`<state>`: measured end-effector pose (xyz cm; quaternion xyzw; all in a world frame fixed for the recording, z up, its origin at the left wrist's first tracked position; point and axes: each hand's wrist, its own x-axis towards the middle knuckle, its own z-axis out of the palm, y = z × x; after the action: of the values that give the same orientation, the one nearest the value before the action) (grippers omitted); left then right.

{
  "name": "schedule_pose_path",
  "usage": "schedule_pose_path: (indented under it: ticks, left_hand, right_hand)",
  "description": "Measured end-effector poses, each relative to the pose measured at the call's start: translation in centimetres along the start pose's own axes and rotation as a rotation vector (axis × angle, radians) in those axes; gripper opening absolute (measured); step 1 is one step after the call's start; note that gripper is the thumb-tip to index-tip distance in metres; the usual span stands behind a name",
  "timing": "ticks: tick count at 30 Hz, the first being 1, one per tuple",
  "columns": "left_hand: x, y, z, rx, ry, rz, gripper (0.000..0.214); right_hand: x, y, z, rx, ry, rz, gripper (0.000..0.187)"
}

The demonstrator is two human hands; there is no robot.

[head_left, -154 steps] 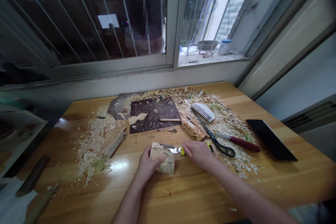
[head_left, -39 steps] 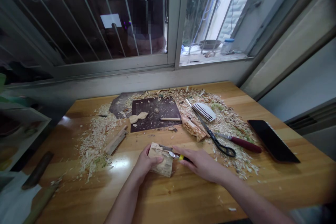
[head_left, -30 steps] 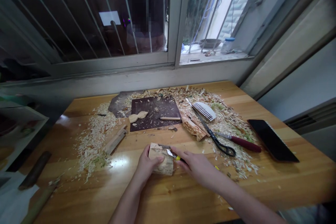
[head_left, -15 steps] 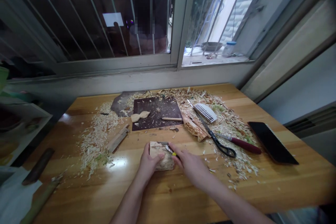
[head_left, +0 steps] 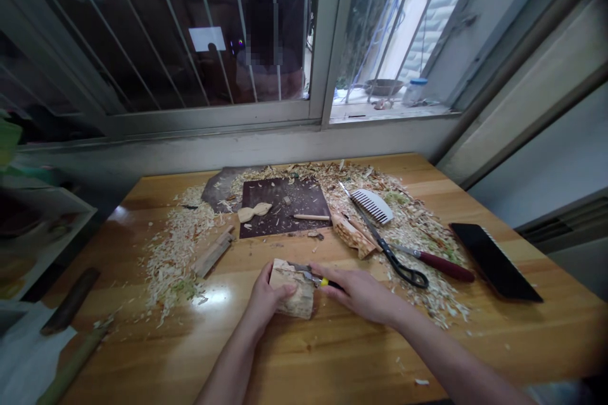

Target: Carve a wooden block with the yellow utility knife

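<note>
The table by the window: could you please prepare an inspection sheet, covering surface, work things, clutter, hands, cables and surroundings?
Surface: wooden table, shavings scattered across it.
Work things: wood block in hand; knife with its blade at the block's upper part.
Clutter: wood shavings, white comb, black-handled tool, red-handled tool, dark sheet with wood bits, black flat object at right.
Hands: left hand grips the block; right hand grips the knife.
Cables: on the table, nothing seen; outside, blue lines, perhaps cords.
Surroundings: barred window; bowl and blue-lidded jar beyond it.
</note>
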<state>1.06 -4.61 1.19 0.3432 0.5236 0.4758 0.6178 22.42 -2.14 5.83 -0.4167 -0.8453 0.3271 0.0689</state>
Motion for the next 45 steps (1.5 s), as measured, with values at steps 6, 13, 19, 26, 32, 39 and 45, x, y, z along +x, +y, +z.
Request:
schedule_pose_path:
  ticks: [6, 13, 19, 26, 32, 39, 45]
  left_hand:
    - [0.0, -0.1, -0.1, -0.007, -0.036, -0.021, 0.050]
    - [0.3, -0.1, -0.4, -0.010, -0.060, -0.076, 0.052]
    - [0.7, -0.1, -0.7, -0.004, -0.024, -0.067, 0.053]
    - [0.2, 0.9, -0.6, -0.020, -0.083, -0.102, 0.053]
    - [-0.2, 1.7, -1.3, -0.087, -0.227, -0.187, 0.067]
    - [-0.4, 2.2, -1.4, -0.099, -0.250, -0.202, 0.068]
    - [-0.6, 2.7, -1.2, -0.089, -0.309, -0.198, 0.056]
  right_hand:
    - [-0.2, 0.1, -0.5, 0.033, -0.033, -0.020, 0.046]
    - [-0.3, 0.5, -1.7, 0.037, -0.111, -0.078, 0.044]
    - [-0.5, 1.0, -1.7, 0.049, -0.091, -0.056, 0.042]
    - [0.2, 1.0, -0.1, -0.016, -0.024, -0.010, 0.047]
    - [0.8, 1.8, 0.2, -0.100, -0.015, -0.062, 0.052]
    - [1.1, 2.1, 0.6, -0.210, 0.000, -0.113, 0.052]
    - [0.9, 1.9, 0.9, -0.376, 0.049, -0.167, 0.046]
